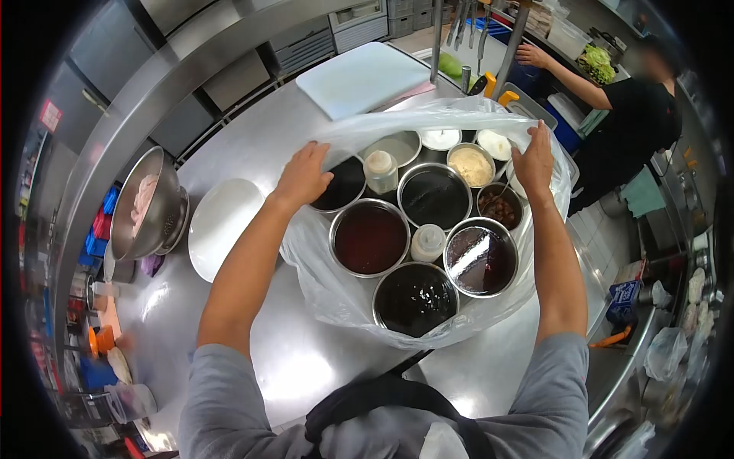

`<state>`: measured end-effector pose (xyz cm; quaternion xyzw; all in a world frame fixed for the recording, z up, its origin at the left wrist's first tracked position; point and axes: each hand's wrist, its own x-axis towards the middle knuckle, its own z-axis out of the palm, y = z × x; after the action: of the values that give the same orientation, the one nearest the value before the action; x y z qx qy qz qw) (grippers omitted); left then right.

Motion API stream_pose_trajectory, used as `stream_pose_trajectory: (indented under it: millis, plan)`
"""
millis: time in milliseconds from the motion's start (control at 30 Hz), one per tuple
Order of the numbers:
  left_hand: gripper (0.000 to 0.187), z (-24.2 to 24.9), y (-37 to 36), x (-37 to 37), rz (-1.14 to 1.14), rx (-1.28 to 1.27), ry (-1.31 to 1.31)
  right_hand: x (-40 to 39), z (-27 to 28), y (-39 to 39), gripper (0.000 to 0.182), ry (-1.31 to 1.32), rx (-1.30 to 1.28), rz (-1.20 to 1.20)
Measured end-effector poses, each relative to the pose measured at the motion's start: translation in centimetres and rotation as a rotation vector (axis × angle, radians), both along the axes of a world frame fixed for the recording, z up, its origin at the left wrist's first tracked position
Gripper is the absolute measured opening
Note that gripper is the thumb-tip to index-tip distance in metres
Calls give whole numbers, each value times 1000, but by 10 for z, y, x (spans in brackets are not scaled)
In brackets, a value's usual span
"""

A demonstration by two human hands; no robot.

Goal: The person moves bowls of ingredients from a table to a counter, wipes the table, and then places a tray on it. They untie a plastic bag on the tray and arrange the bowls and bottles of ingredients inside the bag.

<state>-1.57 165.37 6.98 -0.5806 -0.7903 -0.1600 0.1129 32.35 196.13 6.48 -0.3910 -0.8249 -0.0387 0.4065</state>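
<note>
A clear plastic bag (pixel 325 287) lies spread around a cluster of round metal containers on the steel table. My left hand (pixel 304 174) is closed on its edge at the far left, and my right hand (pixel 534 159) pinches the edge at the far right. Between my arms are a pot of dark red liquid (pixel 370 238), a pot of black liquid (pixel 417 300) and a pot of shiny dark sauce (pixel 480 258). Two squeeze bottles stand among them, one a white-capped bottle (pixel 381 170). Near my right hand sit a pale yellow paste (pixel 470 166) and a container of brown chunks (pixel 500 208).
A white cutting board (pixel 365 76) lies at the table's back. To the left are a white plate (pixel 227 229) and a steel bowl (pixel 141 205) with pale pink contents. Knives hang on a rack at the back. Another person (pixel 627 115) in black stands at the right.
</note>
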Motion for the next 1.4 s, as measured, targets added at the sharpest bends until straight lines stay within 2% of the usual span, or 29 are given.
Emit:
stream_pose_trajectory:
  millis: [67, 167, 200, 233, 300, 333, 367, 400, 433, 500, 600, 633, 700, 733, 800, 867, 900, 967, 1033, 1100, 1133, 1200, 1233, 1300, 1400]
  plan:
    - [42, -1, 2, -8, 6, -24, 49, 1, -1, -2, 57, -173, 82, -177]
    - [32, -3, 8, -22, 108, -104, 65, 7, -7, 15, 53, -190, 65, -109]
    - [27, -4, 14, -30, 182, -149, 35, 5, -3, 13, 40, -129, 30, -102]
    - [27, -9, 17, -40, 185, -155, 37, 5, 3, 12, 40, -127, 24, -98]
    - [18, -16, 23, -59, 239, 102, -361, 6, 13, 11, 28, -140, -154, -148]
    - [18, -17, 27, -66, 238, 97, -364, 5, 12, 18, 18, -97, -170, -140]
    - [18, -18, 33, -72, 346, 213, -734, 6, 9, 23, 18, -100, -173, -144]
    - [18, -19, 37, -78, 449, 330, -1104, 8, 7, 28, 17, 32, -310, -168]
    - [18, -21, 39, -81, 442, 325, -1107, 8, 8, 31, 16, 165, -446, -193]
    - [21, -27, 52, -87, 488, 206, -964, 11, 3, 48, 18, 207, -432, -200]
    - [23, -68, 72, -119, 525, 303, -925, 18, -6, 67, 22, 513, -546, 100]
    - [23, -59, 75, -105, 513, 292, -930, 21, 0, 58, 22, 512, -544, 84]
    - [27, -32, 79, -79, 441, 213, -441, 28, 17, 39, 19, 204, -326, 85]
    - [27, -19, 85, -66, 425, 206, -446, 32, 22, 34, 19, 156, -273, 46]
    - [41, 5, 94, -38, 145, 336, -83, 31, 38, 22, 20, 177, -303, -34]
    - [51, 49, 113, 7, 90, 51, -391, 30, 37, 24, 23, 275, -370, -69]
    - [51, 52, 126, 23, 77, 48, -392, 27, 33, 30, 23, 276, -369, -83]
    - [51, 55, 152, 42, -122, -180, -316, 18, 26, 37, 22, 415, -407, -49]
    - [48, 40, 175, 46, -173, -163, -253, 12, 19, 38, 26, 420, -352, 28]
    - [46, 36, 204, 42, -229, -149, -189, 24, 17, 34, 30, 177, -202, 79]
    - [44, 41, 218, 33, -151, -185, -312, 33, 17, 33, 30, 178, -205, 64]
    - [41, 51, 227, 28, -25, -206, -517, 52, 18, 29, 29, -50, -237, 199]
    - [39, 60, 229, 27, 23, -187, -600, 64, 19, 27, 29, -52, -243, 190]
    - [38, 72, 232, 27, 48, -140, -684, 87, 20, 24, 25, -288, -166, 229]
    - [41, 75, 242, 32, 81, -44, -838, 106, 12, 19, 21, -345, -160, 222]
